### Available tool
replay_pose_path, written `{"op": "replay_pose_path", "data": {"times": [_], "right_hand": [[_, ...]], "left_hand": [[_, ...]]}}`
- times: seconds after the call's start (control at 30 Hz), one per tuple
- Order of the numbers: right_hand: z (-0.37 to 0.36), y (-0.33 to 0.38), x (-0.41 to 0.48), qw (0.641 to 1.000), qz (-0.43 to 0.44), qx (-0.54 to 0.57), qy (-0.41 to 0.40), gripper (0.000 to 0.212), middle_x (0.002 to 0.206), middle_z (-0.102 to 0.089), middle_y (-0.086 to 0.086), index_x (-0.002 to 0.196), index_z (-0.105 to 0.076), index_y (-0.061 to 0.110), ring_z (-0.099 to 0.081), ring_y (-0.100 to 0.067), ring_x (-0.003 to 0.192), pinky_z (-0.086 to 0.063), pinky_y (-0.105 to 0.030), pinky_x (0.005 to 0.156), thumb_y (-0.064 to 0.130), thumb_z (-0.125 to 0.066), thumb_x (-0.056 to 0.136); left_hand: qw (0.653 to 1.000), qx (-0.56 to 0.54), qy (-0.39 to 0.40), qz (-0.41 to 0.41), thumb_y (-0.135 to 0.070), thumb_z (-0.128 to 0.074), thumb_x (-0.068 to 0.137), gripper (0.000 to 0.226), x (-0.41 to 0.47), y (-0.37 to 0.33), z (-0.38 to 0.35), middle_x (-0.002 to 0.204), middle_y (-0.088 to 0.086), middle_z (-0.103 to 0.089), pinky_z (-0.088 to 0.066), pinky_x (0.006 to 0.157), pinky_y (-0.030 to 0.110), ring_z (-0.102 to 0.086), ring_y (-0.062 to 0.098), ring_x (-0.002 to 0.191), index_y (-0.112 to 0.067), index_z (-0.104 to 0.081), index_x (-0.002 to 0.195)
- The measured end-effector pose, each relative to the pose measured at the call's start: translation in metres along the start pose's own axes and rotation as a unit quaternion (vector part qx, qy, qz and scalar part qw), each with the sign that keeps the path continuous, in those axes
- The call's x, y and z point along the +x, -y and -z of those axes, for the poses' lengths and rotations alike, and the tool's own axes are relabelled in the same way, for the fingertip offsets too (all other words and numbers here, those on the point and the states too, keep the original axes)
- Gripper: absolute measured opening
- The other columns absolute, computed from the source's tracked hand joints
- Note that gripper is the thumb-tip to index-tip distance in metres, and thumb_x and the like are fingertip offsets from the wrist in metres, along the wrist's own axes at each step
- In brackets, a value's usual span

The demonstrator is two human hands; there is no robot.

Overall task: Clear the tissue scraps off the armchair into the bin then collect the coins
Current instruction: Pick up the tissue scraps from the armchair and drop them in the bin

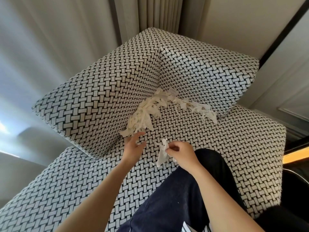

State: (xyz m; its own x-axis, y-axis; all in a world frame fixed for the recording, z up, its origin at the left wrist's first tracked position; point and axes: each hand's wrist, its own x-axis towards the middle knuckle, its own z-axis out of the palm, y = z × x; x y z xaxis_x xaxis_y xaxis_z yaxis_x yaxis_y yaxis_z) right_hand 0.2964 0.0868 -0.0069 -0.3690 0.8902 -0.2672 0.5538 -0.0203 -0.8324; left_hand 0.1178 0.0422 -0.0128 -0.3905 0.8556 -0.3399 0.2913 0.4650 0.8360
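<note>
Pale sheer curtains (41, 47) lit by daylight at left, pleated drapes (158, 12) behind, cream wall (234, 19), dark trim (283, 33)

I count one black-and-white woven-pattern fabric armchair (217, 148), two matching square cushions (100, 97), one heap of cream shredded tissue scraps (147, 113), one separate white tissue bunch (163, 153), and two bare hands: left hand (133, 146), right hand (182, 154).

L hand (133, 145) reached far w/ fingers straight, arm stretched in from near left. R hand (181, 154) sat just right of it, fingers curled, pinching a scrap (161, 156); R forearm came from near right.
</note>
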Motion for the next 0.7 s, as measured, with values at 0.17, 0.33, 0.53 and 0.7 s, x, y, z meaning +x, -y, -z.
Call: {"op": "replay_pose_path", "data": {"times": [0.17, 0.33, 0.53, 0.7], "right_hand": [[0.005, 0.001, -0.001, 0.995, -0.020, 0.086, -0.038, 0.007, 0.086, -0.071, 0.004, 0.090, -0.071, 0.019, -0.065, -0.010, 0.083, -0.049, -0.015, 0.072, 0.017, -0.064, 0.087], [0.009, 0.004, -0.003, 0.981, -0.044, 0.179, -0.051, 0.009, 0.090, -0.071, -0.001, 0.090, -0.070, 0.016, -0.063, -0.010, 0.085, -0.049, -0.018, 0.075, 0.015, -0.061, 0.089], [0.008, 0.004, -0.002, 0.970, -0.050, 0.228, -0.060, 0.011, 0.095, -0.070, -0.012, 0.086, -0.071, 0.015, -0.061, -0.013, 0.087, -0.046, -0.022, 0.080, 0.014, -0.061, 0.089], [0.007, 0.005, -0.002, 0.968, -0.054, 0.238, -0.063, 0.010, 0.096, -0.071, -0.009, 0.088, -0.071, 0.014, -0.061, -0.012, 0.090, -0.046, -0.022, 0.082, 0.014, -0.061, 0.089]], "left_hand": [[0.983, 0.154, 0.056, 0.077, -0.028, -0.054, 0.091, 0.048, 0.022, 0.015, 0.005, 0.156, -0.004, -0.005, -0.008, 0.114, 0.042, 0.004, 0.031, 0.141, -0.037, -0.043, 0.137], [0.981, 0.180, 0.039, 0.052, -0.029, -0.048, 0.094, 0.051, 0.021, 0.024, -0.002, 0.152, -0.005, -0.027, -0.018, 0.110, 0.036, -0.011, 0.025, 0.136, -0.021, -0.037, 0.143], [0.969, 0.231, 0.050, -0.068, -0.026, -0.053, 0.092, 0.041, -0.014, 0.043, -0.020, 0.141, -0.007, -0.045, -0.022, 0.108, 0.035, -0.025, 0.020, 0.131, -0.024, -0.051, 0.132], [0.941, 0.313, 0.044, -0.125, -0.035, -0.059, 0.087, 0.043, -0.023, 0.050, -0.034, 0.136, -0.014, -0.047, -0.026, 0.108, 0.031, -0.029, 0.014, 0.126, -0.028, -0.052, 0.129]]}}
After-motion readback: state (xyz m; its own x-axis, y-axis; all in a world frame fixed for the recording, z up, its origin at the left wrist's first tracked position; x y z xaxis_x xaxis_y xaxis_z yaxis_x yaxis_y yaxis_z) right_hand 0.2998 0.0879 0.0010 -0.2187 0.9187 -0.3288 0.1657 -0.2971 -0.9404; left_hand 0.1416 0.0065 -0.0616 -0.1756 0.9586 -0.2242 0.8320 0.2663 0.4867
